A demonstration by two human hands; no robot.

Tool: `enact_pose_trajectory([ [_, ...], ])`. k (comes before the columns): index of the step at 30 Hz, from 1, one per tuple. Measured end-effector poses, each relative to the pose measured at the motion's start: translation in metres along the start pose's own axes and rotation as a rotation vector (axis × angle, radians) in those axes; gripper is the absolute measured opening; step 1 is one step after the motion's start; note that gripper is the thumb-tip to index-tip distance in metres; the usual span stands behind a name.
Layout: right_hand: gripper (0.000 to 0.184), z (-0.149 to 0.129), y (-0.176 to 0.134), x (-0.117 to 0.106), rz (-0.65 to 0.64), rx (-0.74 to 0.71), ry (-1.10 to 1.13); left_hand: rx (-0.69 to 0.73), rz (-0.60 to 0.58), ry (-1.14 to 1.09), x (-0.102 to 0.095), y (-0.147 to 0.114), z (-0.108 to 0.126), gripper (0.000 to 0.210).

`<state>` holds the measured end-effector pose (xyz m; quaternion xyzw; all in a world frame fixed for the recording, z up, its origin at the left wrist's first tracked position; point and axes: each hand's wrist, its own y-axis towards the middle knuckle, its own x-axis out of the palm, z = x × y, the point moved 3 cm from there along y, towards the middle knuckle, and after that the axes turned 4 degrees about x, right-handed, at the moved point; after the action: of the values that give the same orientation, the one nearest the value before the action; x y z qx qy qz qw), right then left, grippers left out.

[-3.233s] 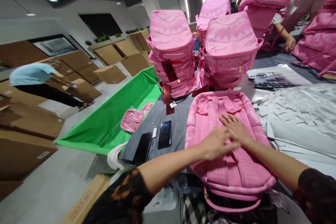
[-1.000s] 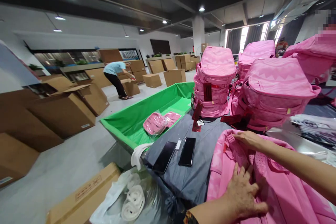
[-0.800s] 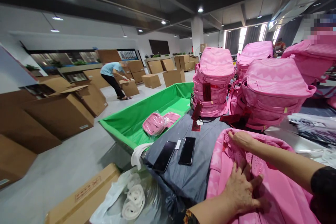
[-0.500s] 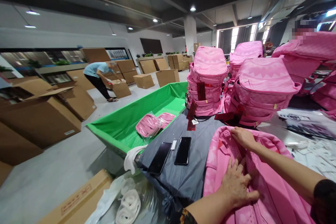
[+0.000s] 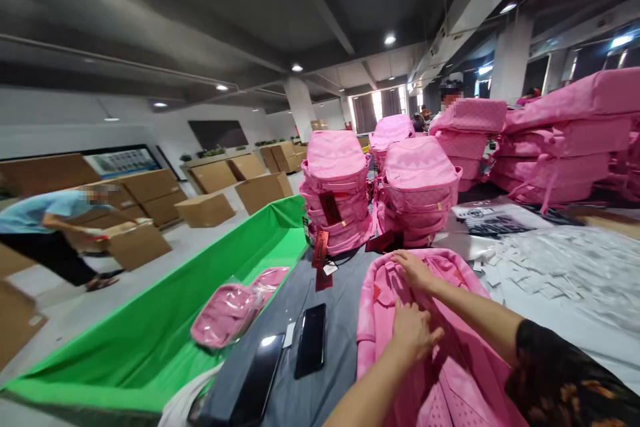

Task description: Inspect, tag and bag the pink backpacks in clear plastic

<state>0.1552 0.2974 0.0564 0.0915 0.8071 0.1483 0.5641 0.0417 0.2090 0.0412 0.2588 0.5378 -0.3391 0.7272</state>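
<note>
A pink backpack lies unzipped and spread wide on the grey-covered table in front of me. My right hand has its fingers closed on the fabric near the far end of the opening. Just below it, my left hand rests inside against the pink lining, fingers reaching forward and thumb apart. Its fingertips are partly hidden. To the left of the backpack lie two black phones with a small white card between them.
Stacked pink backpacks stand behind, with red tags hanging. A green fabric bin at left holds plastic-wrapped pink bags. Many white tags lie on the right. A person in a light blue shirt bends over cardboard boxes.
My view has swung right, so the scene sits further left. My left hand has moved closer to the right hand, its fingers less spread. The right hand stays at the backpack's far end.
</note>
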Motion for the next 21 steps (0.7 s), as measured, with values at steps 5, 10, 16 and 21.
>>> enact_pose_trajectory([
  [5,0.029,0.093,-0.024,-0.061,0.201,0.133,0.001,0.129,0.179,-0.114,0.018,0.021,0.007,0.075],
  [10,0.014,0.210,-0.018,-0.077,0.104,0.487,-0.059,0.123,0.055,-0.257,0.037,0.017,0.001,0.075],
  [16,0.022,0.268,0.001,-0.024,-0.042,0.704,-0.042,0.089,0.040,-0.301,0.043,0.020,-0.005,0.081],
  [21,0.015,0.296,0.004,-0.018,0.016,0.822,-0.021,0.056,0.049,-0.237,0.047,0.020,-0.006,0.087],
])
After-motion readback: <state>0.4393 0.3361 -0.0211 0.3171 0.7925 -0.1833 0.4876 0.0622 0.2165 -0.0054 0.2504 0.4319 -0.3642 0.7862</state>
